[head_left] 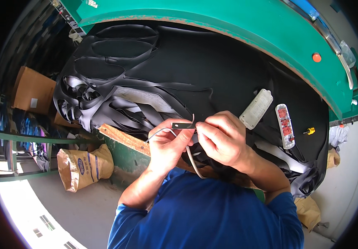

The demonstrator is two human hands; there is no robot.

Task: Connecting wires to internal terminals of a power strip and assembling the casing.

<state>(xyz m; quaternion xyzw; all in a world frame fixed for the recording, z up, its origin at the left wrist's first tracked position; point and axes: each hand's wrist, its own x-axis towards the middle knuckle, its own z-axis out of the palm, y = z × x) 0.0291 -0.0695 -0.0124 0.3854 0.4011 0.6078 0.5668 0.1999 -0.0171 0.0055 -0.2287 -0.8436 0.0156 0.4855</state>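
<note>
Together at chest height: left hand pinching a small dark flat tag, right hand closed on the pale cord just beside it, likely for threading. Beyond the grip, black offcut strips and a white rectangular case.

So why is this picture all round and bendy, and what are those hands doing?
The picture comes from a small wide camera worn on a person's head, looking down. That lens bends straight edges, so everything looks curved. The blue at the bottom is the person's shirt, and the two arms belong to them. The left hand and right hand hold a small dark flat strip and a thin pale cord between the fingers. Beneath them is a black sheet on a big green machine, with cut black scraps piled up. A pale flat box and a box with red buttons lie nearby.
</note>
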